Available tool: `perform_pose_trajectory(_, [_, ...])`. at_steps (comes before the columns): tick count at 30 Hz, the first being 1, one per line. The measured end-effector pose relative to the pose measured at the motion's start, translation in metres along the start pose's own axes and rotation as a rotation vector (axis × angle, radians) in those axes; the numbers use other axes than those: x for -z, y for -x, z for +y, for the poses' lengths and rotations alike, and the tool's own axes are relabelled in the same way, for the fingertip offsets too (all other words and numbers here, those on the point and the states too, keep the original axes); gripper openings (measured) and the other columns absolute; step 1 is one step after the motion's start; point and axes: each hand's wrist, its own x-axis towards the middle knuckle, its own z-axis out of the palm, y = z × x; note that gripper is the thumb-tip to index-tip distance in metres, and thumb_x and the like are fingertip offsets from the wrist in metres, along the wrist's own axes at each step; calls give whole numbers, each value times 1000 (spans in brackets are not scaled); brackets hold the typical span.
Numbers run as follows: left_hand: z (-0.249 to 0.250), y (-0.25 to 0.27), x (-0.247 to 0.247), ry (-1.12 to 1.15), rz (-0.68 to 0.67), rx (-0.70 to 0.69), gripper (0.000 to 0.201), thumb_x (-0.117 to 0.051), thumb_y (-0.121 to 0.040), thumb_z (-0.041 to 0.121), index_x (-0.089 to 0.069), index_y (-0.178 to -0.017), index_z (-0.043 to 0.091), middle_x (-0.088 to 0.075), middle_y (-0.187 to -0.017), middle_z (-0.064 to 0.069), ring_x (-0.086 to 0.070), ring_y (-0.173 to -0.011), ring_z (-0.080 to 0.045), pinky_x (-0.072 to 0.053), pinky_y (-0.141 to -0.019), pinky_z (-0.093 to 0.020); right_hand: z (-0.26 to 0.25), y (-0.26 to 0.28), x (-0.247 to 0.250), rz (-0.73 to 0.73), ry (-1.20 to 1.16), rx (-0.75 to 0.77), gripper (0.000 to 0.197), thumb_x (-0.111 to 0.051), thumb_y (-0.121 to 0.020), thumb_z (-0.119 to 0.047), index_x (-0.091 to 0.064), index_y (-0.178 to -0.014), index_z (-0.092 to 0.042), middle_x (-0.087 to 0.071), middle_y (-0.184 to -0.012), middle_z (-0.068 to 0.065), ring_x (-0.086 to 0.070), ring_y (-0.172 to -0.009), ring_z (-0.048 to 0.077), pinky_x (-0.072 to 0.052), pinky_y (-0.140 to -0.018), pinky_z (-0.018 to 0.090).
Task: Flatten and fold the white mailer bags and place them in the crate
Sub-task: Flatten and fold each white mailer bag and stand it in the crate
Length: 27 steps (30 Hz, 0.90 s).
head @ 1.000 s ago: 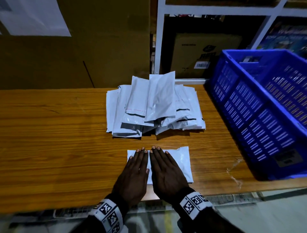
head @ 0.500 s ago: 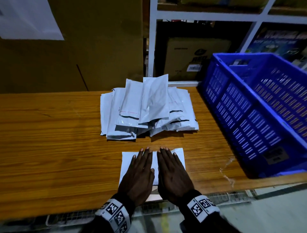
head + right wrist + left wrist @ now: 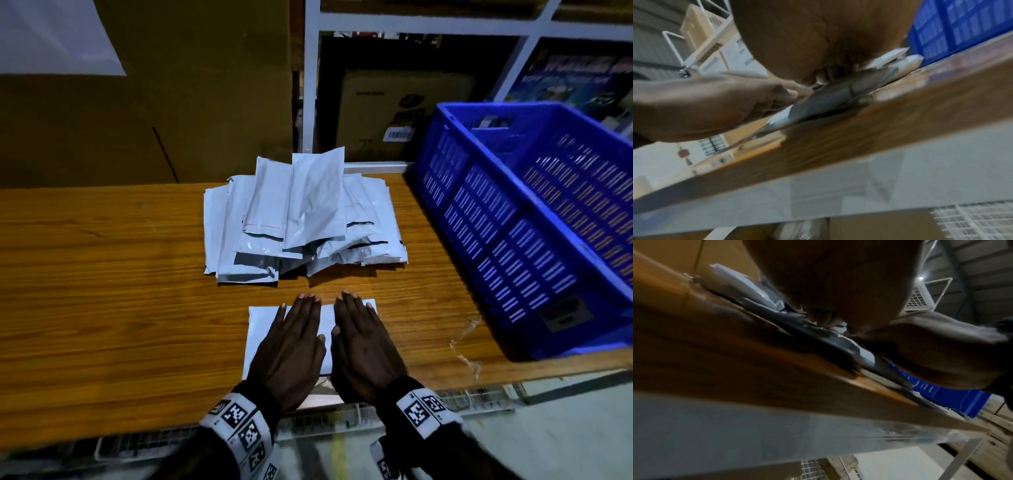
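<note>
One white mailer bag [image 3: 263,329] lies flat at the front edge of the wooden table [image 3: 102,308]. Both my hands press on it side by side, palms down, fingers straight. My left hand [image 3: 291,339] covers its left half, my right hand [image 3: 363,339] its right half. A heap of white mailer bags [image 3: 301,219] sits just beyond my fingertips. The blue crate [image 3: 513,222] stands at the right end of the table. From below, the left wrist view shows the bag [image 3: 865,353] under my palm [image 3: 838,280]; the right wrist view shows the bag [image 3: 830,100] under my right palm [image 3: 818,40].
A large cardboard sheet [image 3: 171,102] stands behind the table on the left. A white shelf frame [image 3: 311,85] with a cardboard box [image 3: 394,109] is behind the heap. Torn clear tape [image 3: 466,346] sticks to the table near the crate. Wire mesh [image 3: 342,418] runs under the table edge.
My two hands have stayed flat on the bag and spread slightly apart. The bag's right part now lies squarer under my right hand. The head view has shifted slightly.
</note>
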Motion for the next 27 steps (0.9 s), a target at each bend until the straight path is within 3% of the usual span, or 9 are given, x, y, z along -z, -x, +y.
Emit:
perform_pose_trajectory(5, [11,1,-5,18,12,-21,55,-29,-96,29,-45,-141,-1,-42,-148,-16,-38,-138,-27,-23,-108,-42,9,8,-7,-43,28,-17,65,-4,-102,-38,-27,-150,0,-18,-159,15,-17,-148,27,-11,-118,37])
perform_pose_trajectory(10, [13,3,-11,47,-9,-14,56,-30,-97,29,-41,-142,-2,-37,-150,-17,-34,-140,-29,-23,-109,-43,12,12,-13,-68,-25,-23,68,-3,-102,-44,-21,-152,-2,-15,-160,13,-11,-149,22,-18,-120,42])
perform_pose_trajectory(14, [11,0,-11,56,-44,6,59,-15,-102,33,-42,-142,0,-38,-150,-16,-35,-140,-28,-26,-110,-43,14,7,-4,-122,-130,-22,81,4,-95,-57,-17,-153,-6,-9,-161,9,-6,-150,18,-6,-121,32])
perform_pose_trajectory(16, [10,-1,-9,51,-43,14,58,-13,-102,34,-39,-144,3,-37,-151,-15,-34,-140,-28,-30,-113,-45,13,3,2,-102,-100,-35,78,-1,-96,-53,-24,-152,-4,-14,-160,10,-13,-149,21,-7,-120,31])
perform_pose_trajectory(19, [11,-1,-8,45,-30,11,57,-24,-99,33,-27,-150,9,-24,-158,-13,-22,-145,-29,-19,-113,-47,17,1,6,-17,-23,-74,70,-4,-102,-42,-41,-143,1,-33,-153,17,-31,-143,29,-18,-117,42])
perform_pose_trajectory(22, [12,2,-8,23,-40,3,58,-24,-99,34,-24,-152,11,-16,-160,-11,-15,-148,-27,-15,-112,-48,20,5,4,-29,14,-71,74,2,-100,-47,-36,-148,-4,-25,-157,13,-22,-146,26,-6,-120,34])
perform_pose_trajectory(27, [12,3,-9,42,-67,9,59,-25,-99,36,-23,-153,12,-13,-161,-7,-8,-149,-20,-14,-114,-46,22,6,-2,-41,63,-93,68,-6,-102,-46,-35,-149,-6,-24,-158,11,-20,-147,23,-10,-118,40])
